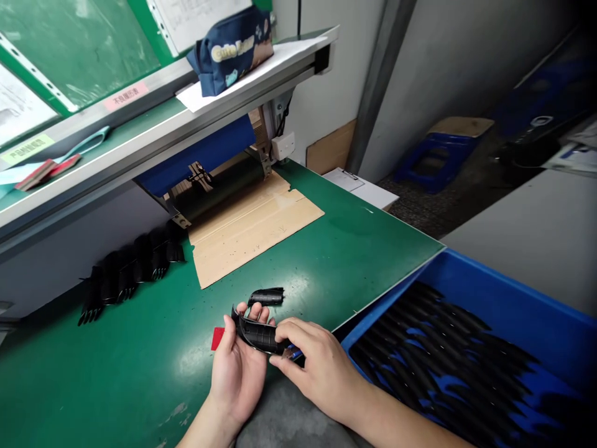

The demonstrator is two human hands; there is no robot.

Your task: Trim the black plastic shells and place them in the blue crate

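Note:
A curved, ribbed black plastic part (261,336) lies across the fingers of my left hand (240,376). The left thumb rests near the part's pointed end and the fingers curl up behind it. My right hand (319,361) is closed at the part's other end, with a small blue tool (295,353) in its fingers; the tip and most of the tool are hidden. Just beyond the hands, a similar black plastic piece (268,296) lies on the green tabletop (140,373). Something flat and red (217,338) shows beside the left thumb.
To the right, a blue bin (513,280) holds many black parts. More black parts (130,264) stand in a row at the back left. Cardboard (256,236) lies under a blue roll (200,155). A pencil case (233,50) sits on the shelf above.

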